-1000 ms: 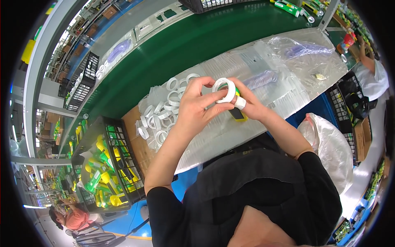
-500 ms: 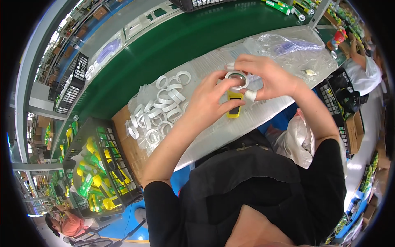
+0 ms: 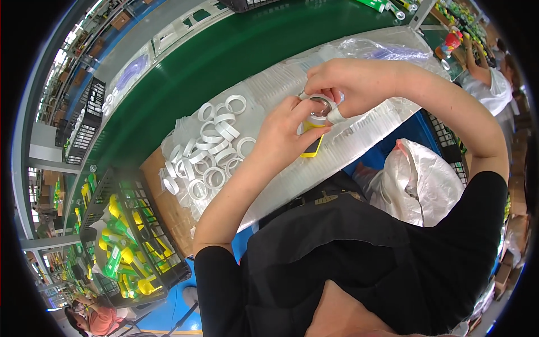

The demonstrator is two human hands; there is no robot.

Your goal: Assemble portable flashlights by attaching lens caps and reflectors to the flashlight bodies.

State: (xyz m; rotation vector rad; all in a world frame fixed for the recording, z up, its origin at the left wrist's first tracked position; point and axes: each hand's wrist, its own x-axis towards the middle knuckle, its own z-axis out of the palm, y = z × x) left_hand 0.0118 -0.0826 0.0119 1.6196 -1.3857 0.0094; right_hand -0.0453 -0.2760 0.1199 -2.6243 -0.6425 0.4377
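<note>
My left hand (image 3: pixel 286 132) is closed round a yellow flashlight (image 3: pixel 311 149) with a dark panel on its body, over the plastic-covered worktop. At its top end sits a white ring with a clear round lens (image 3: pixel 320 106). My right hand (image 3: pixel 342 87) grips that ring from the far right side, its thumb at the right edge and its fingers bent over the far edge. White finger covers show on some fingertips. Left of my hands lies a loose pile of white rings (image 3: pixel 210 147). My fingers hide part of the flashlight's head.
A black crate (image 3: pixel 163 261) of yellow and green flashlights stands at the lower left. A green conveyor belt (image 3: pixel 185 84) runs beyond the worktop (image 3: pixel 269 196). Clear plastic bags (image 3: pixel 382 49) lie at its far right, and a white sack (image 3: pixel 418 185) stands beside me. Other people work at both sides.
My right wrist and elbow have swung up and outward, and its fingers have curled further over the ring. The view has shifted a little. My left hand keeps its hold on the flashlight.
</note>
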